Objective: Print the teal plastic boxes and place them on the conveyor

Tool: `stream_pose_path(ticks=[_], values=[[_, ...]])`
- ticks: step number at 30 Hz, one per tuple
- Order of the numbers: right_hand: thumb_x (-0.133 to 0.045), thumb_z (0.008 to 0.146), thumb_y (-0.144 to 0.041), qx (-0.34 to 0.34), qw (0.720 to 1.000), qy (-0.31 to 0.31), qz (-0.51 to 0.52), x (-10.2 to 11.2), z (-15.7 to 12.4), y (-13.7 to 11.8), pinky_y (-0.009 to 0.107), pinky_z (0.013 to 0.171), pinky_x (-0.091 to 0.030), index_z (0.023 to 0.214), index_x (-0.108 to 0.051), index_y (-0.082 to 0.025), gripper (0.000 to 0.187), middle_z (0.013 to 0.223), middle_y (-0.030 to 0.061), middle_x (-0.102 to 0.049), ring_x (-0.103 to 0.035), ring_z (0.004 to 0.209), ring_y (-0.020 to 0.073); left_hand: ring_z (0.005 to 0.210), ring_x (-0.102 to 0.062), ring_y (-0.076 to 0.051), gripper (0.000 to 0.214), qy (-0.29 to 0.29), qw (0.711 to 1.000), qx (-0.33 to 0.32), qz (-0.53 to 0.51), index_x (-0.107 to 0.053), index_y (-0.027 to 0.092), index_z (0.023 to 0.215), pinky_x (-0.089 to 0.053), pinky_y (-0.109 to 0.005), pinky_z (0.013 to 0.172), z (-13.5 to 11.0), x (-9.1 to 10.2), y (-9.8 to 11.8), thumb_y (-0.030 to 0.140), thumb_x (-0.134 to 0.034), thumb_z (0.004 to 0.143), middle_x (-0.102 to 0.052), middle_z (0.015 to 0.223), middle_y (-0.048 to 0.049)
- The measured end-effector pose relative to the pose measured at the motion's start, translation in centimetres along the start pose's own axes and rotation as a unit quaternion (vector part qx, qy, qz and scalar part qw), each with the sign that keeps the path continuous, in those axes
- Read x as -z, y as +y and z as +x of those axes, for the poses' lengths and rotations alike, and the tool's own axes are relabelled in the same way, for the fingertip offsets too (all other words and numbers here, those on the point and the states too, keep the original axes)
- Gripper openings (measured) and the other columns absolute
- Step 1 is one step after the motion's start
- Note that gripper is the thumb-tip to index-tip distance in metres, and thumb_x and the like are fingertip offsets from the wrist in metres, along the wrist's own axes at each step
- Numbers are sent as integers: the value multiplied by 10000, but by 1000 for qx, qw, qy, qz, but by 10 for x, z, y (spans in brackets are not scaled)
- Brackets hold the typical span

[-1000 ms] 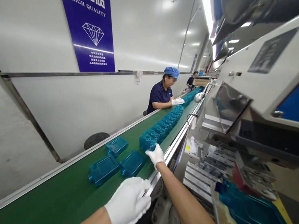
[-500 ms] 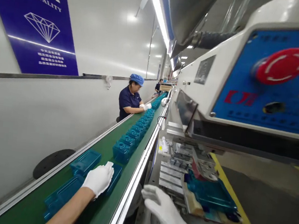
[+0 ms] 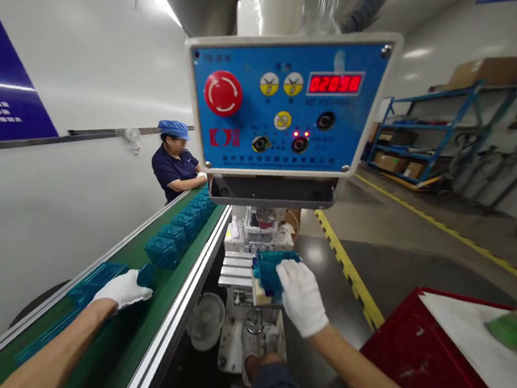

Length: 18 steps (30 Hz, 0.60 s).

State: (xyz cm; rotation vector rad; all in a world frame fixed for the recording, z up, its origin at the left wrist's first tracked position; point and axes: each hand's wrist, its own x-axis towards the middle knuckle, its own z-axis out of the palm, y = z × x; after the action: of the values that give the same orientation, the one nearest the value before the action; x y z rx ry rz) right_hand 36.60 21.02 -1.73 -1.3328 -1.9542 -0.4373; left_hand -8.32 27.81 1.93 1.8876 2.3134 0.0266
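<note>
On the green conveyor belt (image 3: 156,332), my left hand (image 3: 124,289) in a white glove grips a translucent blue plastic container (image 3: 146,275), its fingers partly hidden. Other blue containers (image 3: 99,278) lie beside and under that wrist. My gloved right hand (image 3: 300,295) has its fingers curled over the right side of another blue container (image 3: 271,269). That one sits on a pale block (image 3: 260,292) at the machine's worktable (image 3: 237,269); my right thumb is hard to make out.
A control box (image 3: 273,146) with a red stop button hangs above the worktable. A row of blue containers (image 3: 171,240) runs up the belt towards a co-worker (image 3: 173,162). A red cabinet (image 3: 408,354) stands at right, a white bucket (image 3: 206,322) below the belt.
The view has swung right. My right hand has moved from open air beside the belt onto the container at the machine. My left hand stays at a container on the belt.
</note>
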Motion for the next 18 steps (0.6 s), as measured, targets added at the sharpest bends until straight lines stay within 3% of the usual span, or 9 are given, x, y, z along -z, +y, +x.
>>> stream_pose_path(ticks=[3, 6, 8, 10, 13, 15, 18], values=[[-639, 766, -105, -57, 995, -31, 76, 16, 11, 16, 469, 950, -589, 1092, -719, -147, 338, 1109, 151, -769, -730, 1018, 300, 909, -748, -340, 357, 3, 1000, 7, 25, -641, 60, 1140, -557, -365, 761, -21, 13, 30, 270, -618, 853, -763, 975, -183], [-741, 809, -344, -221, 952, 35, 208, 54, -9, 33, 399, 897, -611, 1203, -681, -194, 425, 1100, 103, -778, -742, 978, 259, 926, -749, -334, 596, 63, 997, -41, 25, -482, 79, 1419, -570, -388, 792, -53, 29, 90, 388, -561, 916, -757, 1045, -171], [-802, 752, -469, -342, 890, 112, 279, 79, -32, 37, 421, 911, -609, 1152, -693, -204, 491, 1060, 105, -787, -750, 957, 277, 997, -742, -318, 596, 129, 979, -157, 26, -470, 159, 1452, -574, -392, 871, -75, 38, 146, 352, -590, 901, -744, 1145, -148], [-859, 645, -531, -423, 834, 163, 314, 96, -52, 37, 453, 898, -616, 1057, -695, -200, 553, 1004, 115, -793, -758, 911, 306, 1149, -695, -296, 521, 169, 934, -313, 33, -549, 194, 1373, -539, -379, 1009, -93, 39, 206, 212, -600, 854, -702, 1278, -126], [-879, 551, -589, -491, 786, 175, 333, 106, -73, 36, 481, 898, -616, 999, -667, -199, 630, 977, 132, -794, -762, 885, 327, 1272, -612, -297, 517, 132, 876, -461, 56, -611, 155, 1296, -474, -385, 1122, -105, 26, 282, 76, -570, 787, -653, 1354, -132], [-869, 548, -613, -503, 787, 165, 317, 108, -81, 39, 492, 946, -597, 1004, -663, -205, 645, 1016, 143, -792, -758, 942, 337, 1266, -607, -322, 518, 90, 865, -490, 64, -621, 132, 1293, -469, -429, 1134, -106, 8, 309, 64, -572, 782, -654, 1333, -155], [-826, 584, -645, -507, 794, 134, 307, 111, -90, 49, 487, 996, -579, 1007, -675, -215, 621, 1084, 143, -787, -742, 1052, 350, 1407, -502, -369, 596, 46, 861, -505, 26, -582, 153, 1392, -379, -510, 1229, -98, -19, 310, 190, -678, 805, -559, 1488, -173]])
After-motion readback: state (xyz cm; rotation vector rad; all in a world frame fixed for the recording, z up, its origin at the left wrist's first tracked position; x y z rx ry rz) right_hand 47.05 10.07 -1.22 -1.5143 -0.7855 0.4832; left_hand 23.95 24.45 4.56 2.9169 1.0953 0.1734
